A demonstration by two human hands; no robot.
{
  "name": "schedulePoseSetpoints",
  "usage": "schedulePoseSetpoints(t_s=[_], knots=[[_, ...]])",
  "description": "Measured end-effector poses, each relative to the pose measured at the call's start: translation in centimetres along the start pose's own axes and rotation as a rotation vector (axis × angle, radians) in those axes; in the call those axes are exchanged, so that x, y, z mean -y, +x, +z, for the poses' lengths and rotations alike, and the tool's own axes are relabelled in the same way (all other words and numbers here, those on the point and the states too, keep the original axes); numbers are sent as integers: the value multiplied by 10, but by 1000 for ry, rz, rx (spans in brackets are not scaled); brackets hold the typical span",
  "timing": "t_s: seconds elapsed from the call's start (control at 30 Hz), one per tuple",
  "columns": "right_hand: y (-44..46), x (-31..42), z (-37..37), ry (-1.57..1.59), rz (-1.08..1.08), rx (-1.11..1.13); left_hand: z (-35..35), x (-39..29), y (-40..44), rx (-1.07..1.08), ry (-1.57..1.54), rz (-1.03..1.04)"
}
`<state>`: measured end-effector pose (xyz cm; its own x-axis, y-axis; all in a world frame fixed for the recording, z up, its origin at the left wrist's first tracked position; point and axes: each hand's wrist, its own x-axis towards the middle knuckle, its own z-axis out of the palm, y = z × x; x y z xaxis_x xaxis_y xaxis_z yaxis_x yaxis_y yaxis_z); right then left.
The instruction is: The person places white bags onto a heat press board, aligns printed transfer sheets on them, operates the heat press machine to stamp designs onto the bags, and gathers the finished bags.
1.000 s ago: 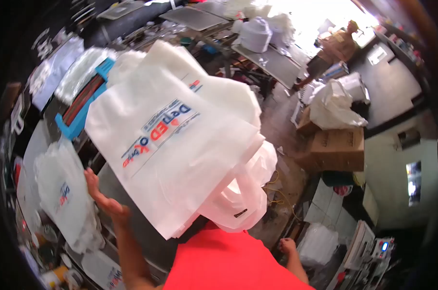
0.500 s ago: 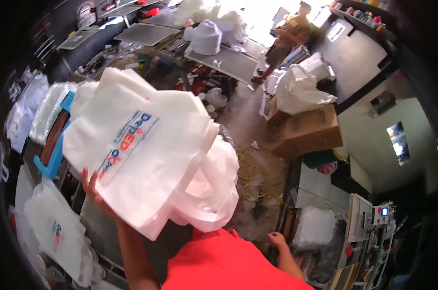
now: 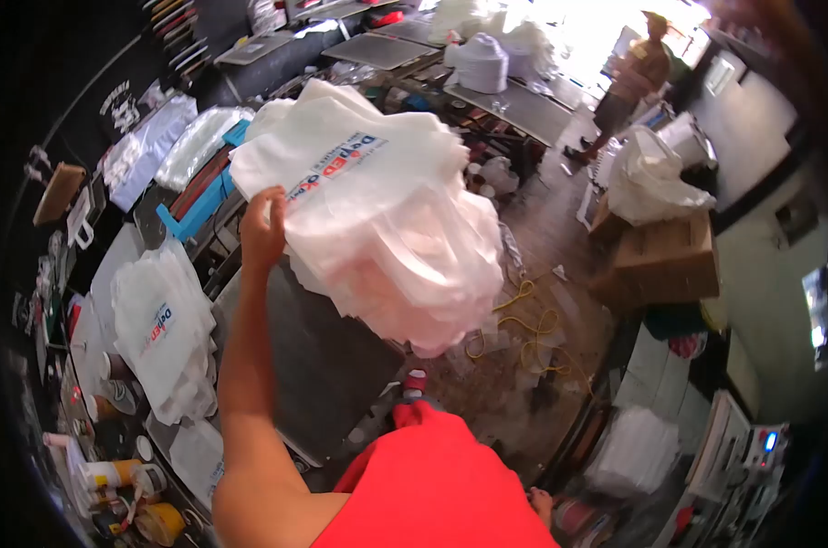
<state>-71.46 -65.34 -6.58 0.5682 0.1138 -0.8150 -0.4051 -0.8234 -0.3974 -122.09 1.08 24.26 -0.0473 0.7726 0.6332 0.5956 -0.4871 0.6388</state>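
A thick fanned stack of white printed bags [image 3: 368, 210] lies in front of me, above the near end of a dark table [image 3: 314, 356]. My left hand [image 3: 266, 219] is at the stack's left edge, its fingers bent against the top bag beside the print; whether they grip it is hard to tell. My right hand [image 3: 540, 500] hangs low by my red shirt, partly hidden, and its fingers cannot be made out. A second pile of printed white bags [image 3: 163, 333] sits to the left.
Another person [image 3: 638, 78] stands at the bright opening. Cardboard boxes [image 3: 665, 260] are at the right, with yellow cord [image 3: 533, 338] on the floor. A blue-edged frame [image 3: 199, 205] is at the left, above paint containers [image 3: 158, 522]. A machine [image 3: 765, 443] stands at the lower right.
The bag stack has moved up and away from my body, with my left arm now stretched forward beside it. My right hand has dropped lower and closer to my shirt. The view has shifted.
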Motion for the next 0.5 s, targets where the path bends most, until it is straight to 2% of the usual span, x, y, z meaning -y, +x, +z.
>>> schedulePoseSetpoints(t_s=[0.07,0.13,0.17,0.23,0.27,0.3,0.37,0.5], knots=[[4,-34,-19,146,27,5,9,-4,6,-32,6,45],[1,-78,-38,284,-4,-70,9,-11,-4,-218,257,66],[-6,-94,-52,298,-24,-126,5,-8,-20,-217,265,73],[-9,-154,-83,514,-24,-64,10,18,-28,-330,89,-204],[-10,-193,-95,517,18,-83,9,-7,-40,-339,-129,-429],[-11,-233,-106,522,59,-101,3,-59,-60,-257,-391,-686],[-33,-285,-112,488,185,-144,-4,-129,-91,-107,-641,-988],[-64,-330,-92,484,337,-165,6,-132,-96,79,-637,-922]])
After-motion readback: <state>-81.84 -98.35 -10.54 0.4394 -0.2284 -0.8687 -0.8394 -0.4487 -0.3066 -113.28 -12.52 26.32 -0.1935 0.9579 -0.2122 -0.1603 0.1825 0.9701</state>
